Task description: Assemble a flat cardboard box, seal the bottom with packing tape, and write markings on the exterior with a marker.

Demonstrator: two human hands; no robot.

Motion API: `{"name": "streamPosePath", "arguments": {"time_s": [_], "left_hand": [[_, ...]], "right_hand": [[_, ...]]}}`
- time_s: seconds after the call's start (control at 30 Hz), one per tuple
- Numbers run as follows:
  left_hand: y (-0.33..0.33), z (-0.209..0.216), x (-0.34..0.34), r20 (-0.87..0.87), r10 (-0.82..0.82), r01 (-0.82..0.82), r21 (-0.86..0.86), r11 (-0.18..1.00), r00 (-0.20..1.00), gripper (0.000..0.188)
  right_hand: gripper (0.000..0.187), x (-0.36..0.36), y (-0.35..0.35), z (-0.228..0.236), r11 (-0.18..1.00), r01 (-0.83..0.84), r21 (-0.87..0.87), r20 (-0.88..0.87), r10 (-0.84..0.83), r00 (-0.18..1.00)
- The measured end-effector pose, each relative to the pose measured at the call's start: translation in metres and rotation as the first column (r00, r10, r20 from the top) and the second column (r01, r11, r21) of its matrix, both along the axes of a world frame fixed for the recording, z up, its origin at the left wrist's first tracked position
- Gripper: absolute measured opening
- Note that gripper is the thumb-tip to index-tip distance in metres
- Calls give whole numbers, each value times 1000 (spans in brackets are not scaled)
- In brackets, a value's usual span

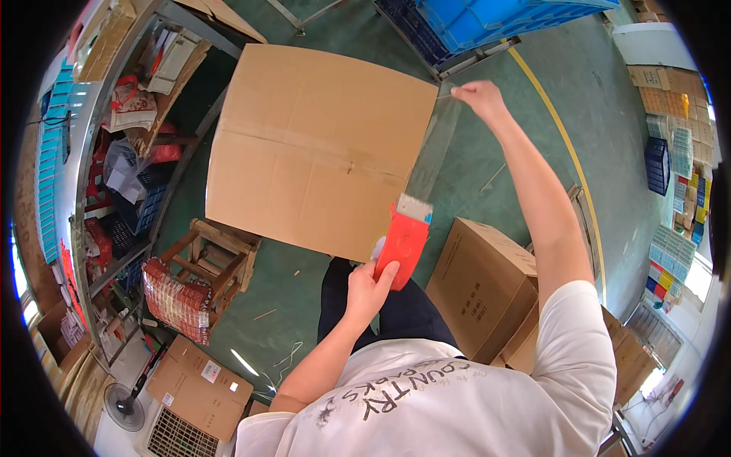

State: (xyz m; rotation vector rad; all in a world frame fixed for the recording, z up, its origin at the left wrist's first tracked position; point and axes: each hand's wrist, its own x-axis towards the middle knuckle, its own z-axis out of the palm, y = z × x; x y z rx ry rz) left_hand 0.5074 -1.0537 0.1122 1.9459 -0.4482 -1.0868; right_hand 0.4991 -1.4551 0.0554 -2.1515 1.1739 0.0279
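A large brown cardboard box point(304, 114) stands before me, its top crossed by a seam. My left hand point(368, 292) is wrapped round a red tape dispenser point(405, 245) with a toothed metal edge, close to the box's near right corner. From the dispenser a strip of clear packing tape point(435, 148) runs along the box's right edge. At the far right corner my right hand point(480, 97) pinches the other end of the strip. Whether the tape touches the box's side I cannot tell.
To the right of my legs sits another cardboard box point(483, 286). A wooden stool point(221, 255) and a checked cushion point(177, 301) are at the left, by a metal shelf point(186, 152) full of goods. Blue plastic crates point(487, 23) stand at the back.
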Motion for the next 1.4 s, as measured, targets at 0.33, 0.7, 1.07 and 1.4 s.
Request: {"name": "streamPosePath", "arguments": {"time_s": [0.33, 0.7, 1.07, 1.4], "left_hand": [[-51, -33, -10, -164, 126, -118, 60, 991, 978, 39], [-8, -24, -22, -149, 124, -125, -2, 992, 981, 38], [137, -54, -52, -138, 94, -37, 368, 929, 986, 45], [96, -41, -11, -628, 767, -285, 717, 636, 131, 40]], "right_hand": [[53, 31, -35, -79, 997, 26, 66, -420, 4, 907], [48, 19, -4, -108, 993, -23, 119, 54, 17, 998], [46, 20, -6, -103, 995, -90, 54, 145, 81, 986], [53, 16, -13, -109, 993, -115, 26, 107, 112, 988]]}}
